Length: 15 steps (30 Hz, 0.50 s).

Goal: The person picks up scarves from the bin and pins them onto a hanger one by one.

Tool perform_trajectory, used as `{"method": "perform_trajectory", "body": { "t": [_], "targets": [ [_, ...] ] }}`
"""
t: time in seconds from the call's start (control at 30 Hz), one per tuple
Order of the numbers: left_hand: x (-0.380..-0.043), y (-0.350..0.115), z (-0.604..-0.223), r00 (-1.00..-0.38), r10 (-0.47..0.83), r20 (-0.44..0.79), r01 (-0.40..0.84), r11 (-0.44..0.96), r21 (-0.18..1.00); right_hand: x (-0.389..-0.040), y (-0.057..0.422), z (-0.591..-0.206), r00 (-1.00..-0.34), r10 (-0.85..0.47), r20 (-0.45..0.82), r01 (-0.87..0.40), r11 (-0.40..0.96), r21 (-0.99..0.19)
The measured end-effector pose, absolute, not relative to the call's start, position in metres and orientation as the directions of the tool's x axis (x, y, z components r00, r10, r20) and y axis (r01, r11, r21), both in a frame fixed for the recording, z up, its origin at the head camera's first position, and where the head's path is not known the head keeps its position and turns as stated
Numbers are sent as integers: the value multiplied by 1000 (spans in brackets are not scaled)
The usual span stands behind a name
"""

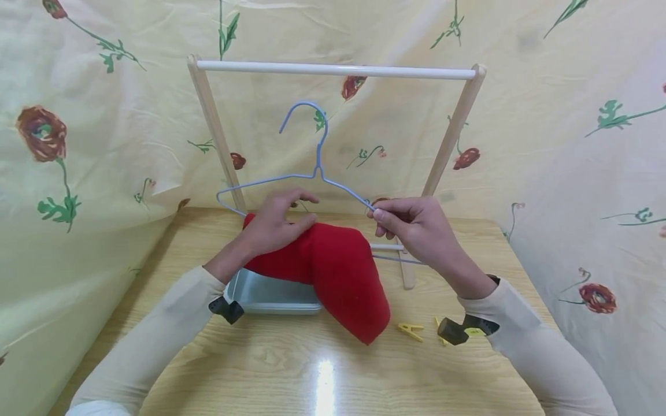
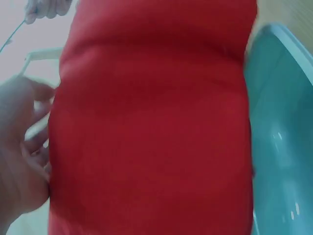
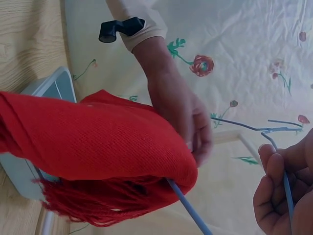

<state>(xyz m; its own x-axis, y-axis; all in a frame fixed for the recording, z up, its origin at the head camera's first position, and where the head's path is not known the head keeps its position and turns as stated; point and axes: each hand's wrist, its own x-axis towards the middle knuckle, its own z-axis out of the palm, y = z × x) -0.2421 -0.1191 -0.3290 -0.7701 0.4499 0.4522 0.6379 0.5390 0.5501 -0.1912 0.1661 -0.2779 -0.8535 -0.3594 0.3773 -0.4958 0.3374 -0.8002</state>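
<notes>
A red scarf [image 1: 350,277] with a fringed end [image 3: 93,210] hangs folded over the lower bar of a blue wire hanger [image 1: 267,181]. My right hand [image 1: 424,228] pinches the hanger's right shoulder wire between thumb and fingers, keeping the hook upright. At the scarf's upper edge lies my left hand [image 1: 276,222], its fingers loosely extended and touching the cloth. The left wrist view is mostly filled by the red cloth, with part of the left hand [image 2: 19,152] along its side.
Behind the hanger stands a wooden rack with a white top rail [image 1: 338,69]. A grey-blue plastic tray [image 1: 278,309] sits on the table under the scarf. Yellow clothespins [image 1: 411,331] lie at the right, near the right wrist. Flower-printed cloth [image 1: 130,133] surrounds the table.
</notes>
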Motion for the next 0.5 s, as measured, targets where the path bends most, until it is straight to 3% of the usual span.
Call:
{"method": "perform_trajectory", "body": {
  "t": [0.1, 0.37, 0.5],
  "targets": [
    [-239, -109, -324, -694, 579, 429, 709, 445, 547, -191, 166, -278, -852, -363, 378, -499, 343, -795],
    [-239, -72, -312, -502, 823, 267, 819, 353, 452, -191, 164, -281, -841, -383, 382, -512, 334, -791],
    [-243, -63, -316, -468, 868, 164, 840, 379, 388, -190, 163, -282, -840, -383, 385, -516, 346, -783]
  ]
}}
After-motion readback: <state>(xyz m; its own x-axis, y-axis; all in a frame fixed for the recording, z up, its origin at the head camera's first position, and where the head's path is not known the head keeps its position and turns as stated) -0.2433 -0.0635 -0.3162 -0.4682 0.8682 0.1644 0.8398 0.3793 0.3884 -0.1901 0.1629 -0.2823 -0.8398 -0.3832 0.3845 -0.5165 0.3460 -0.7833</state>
